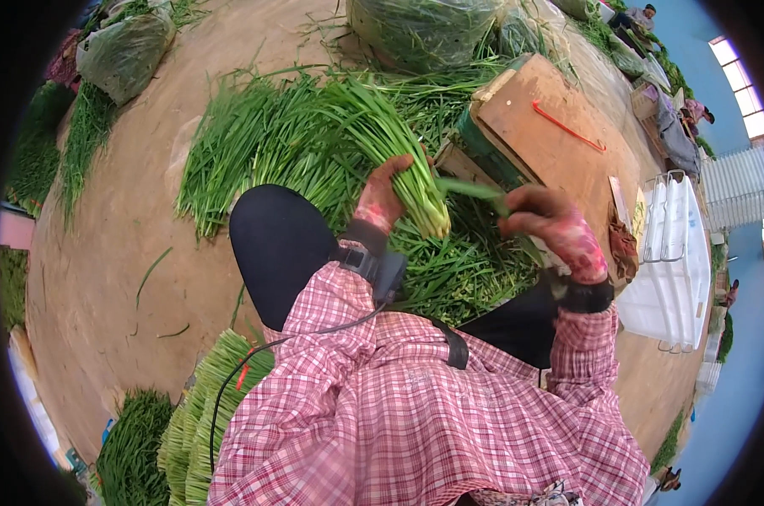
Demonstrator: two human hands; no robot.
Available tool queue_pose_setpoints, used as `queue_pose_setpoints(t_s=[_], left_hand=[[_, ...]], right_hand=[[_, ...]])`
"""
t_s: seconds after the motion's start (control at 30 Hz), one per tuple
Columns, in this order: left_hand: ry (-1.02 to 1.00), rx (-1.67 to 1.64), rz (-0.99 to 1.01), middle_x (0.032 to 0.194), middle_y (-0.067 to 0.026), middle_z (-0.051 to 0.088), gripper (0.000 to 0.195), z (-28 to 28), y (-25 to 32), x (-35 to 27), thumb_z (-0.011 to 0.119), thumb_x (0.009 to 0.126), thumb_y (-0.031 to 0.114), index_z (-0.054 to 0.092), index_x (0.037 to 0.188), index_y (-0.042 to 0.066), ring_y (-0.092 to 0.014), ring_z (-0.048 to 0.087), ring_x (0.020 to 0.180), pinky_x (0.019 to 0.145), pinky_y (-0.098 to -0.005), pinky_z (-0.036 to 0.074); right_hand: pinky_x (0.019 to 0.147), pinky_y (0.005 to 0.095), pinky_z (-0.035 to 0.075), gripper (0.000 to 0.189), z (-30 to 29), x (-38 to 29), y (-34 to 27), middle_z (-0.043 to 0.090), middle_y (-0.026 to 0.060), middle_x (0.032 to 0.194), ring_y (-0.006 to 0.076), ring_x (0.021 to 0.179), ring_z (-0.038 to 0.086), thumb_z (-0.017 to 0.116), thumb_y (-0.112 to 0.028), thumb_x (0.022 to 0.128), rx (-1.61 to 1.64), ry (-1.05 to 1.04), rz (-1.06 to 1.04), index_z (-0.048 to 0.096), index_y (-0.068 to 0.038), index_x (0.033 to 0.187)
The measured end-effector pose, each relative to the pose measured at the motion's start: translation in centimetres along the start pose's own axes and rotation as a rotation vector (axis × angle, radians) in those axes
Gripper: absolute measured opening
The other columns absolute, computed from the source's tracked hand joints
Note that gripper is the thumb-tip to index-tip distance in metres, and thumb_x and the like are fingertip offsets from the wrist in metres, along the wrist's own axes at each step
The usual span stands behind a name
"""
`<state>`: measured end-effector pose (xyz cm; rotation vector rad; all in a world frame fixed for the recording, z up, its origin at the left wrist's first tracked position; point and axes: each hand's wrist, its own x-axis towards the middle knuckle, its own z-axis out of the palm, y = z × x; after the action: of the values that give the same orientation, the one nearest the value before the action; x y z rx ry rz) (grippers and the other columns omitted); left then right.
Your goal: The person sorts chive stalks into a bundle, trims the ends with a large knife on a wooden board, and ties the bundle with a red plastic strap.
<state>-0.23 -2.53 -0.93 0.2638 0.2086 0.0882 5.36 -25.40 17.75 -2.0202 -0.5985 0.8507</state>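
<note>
My left hand (385, 193) is wrapped around a bunch of long green stalks, probably garlic chives (397, 152). Their pale cut ends point down toward me, and the leaves fan away to the upper left. To the right, my right hand (549, 224) pinches a blurred green leaf (473, 188) between thumb and fingers. That leaf stretches across to the lower part of the bunch. Beneath both hands lies a heap of loose greens (464, 265), with short trimmings among them. A larger pile of stalks (261, 139) spreads beyond my left knee.
A wooden board (552, 120) on a box stands at right, bearing a red strip (568, 126). White plastic crates (666, 265) are beyond it. Tied bundles (211, 411) lie at lower left. A filled plastic bag (420, 31) sits ahead. Other people (638, 19) are far off.
</note>
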Motion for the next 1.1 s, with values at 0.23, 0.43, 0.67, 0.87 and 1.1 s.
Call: queue_pose_setpoints(t_s=[0.23,0.43,0.67,0.87,1.1], left_hand=[[-0.207,0.172,-0.021,0.12,-0.0125,0.061,0.059,2.3,-0.5,-1.1,0.063,0.075,0.016,0.05,0.129,-0.004,-0.029,0.062,0.108,0.086,-0.0352,0.054],[-0.26,0.201,-0.029,0.125,-0.0126,0.06,0.064,2.5,-0.4,-1.5,0.063,0.074,0.021,0.049,0.133,0.001,-0.031,0.062,0.109,0.081,-0.034,0.055],[-0.269,0.186,-0.047,0.128,-0.0126,0.058,0.067,2.4,-0.3,-1.2,0.062,0.073,0.02,0.047,0.135,0.0,-0.032,0.061,0.111,0.08,-0.0326,0.056],[-0.289,0.113,-0.115,0.125,-0.0123,0.06,0.066,2.2,-0.2,-1.3,0.062,0.073,0.021,0.047,0.134,-0.001,-0.032,0.061,0.111,0.081,-0.0346,0.056],[-0.192,0.192,-0.094,0.113,-0.0165,0.065,0.062,3.1,0.1,-2.5,0.065,0.077,0.025,0.05,0.13,-0.003,-0.027,0.066,0.094,0.077,-0.0349,0.056]], right_hand=[[0.084,0.0328,0.05,0.033,4.1,11.6,-3.4,0.067,0.0159,0.1,0.0246,0.094,0.065,0.065,-0.022,0.088,-0.067,0.28,-0.472,0.065,-0.001,0.113],[0.069,0.0286,0.049,0.022,4.4,15.6,-3.7,0.068,0.0076,0.092,0.0133,0.079,0.061,0.07,-0.018,0.083,-0.073,0.186,-0.286,0.07,0.0,0.094],[0.068,0.0259,0.049,0.029,4.8,14.8,-3.2,0.066,0.005,0.083,0.0121,0.082,0.06,0.069,-0.023,0.086,0.034,0.273,-0.351,0.066,0.001,0.104],[0.059,0.0286,0.051,0.025,4.0,14.9,-2.1,0.065,0.0031,0.081,0.0132,0.075,0.061,0.069,-0.024,0.086,0.112,0.048,-0.166,0.068,-0.003,0.099],[0.052,0.0228,0.04,0.019,5.6,13.2,-1.2,0.051,-0.0036,0.073,0.007,0.064,0.047,0.067,-0.024,0.09,0.398,0.264,-0.095,0.061,-0.005,0.094]])
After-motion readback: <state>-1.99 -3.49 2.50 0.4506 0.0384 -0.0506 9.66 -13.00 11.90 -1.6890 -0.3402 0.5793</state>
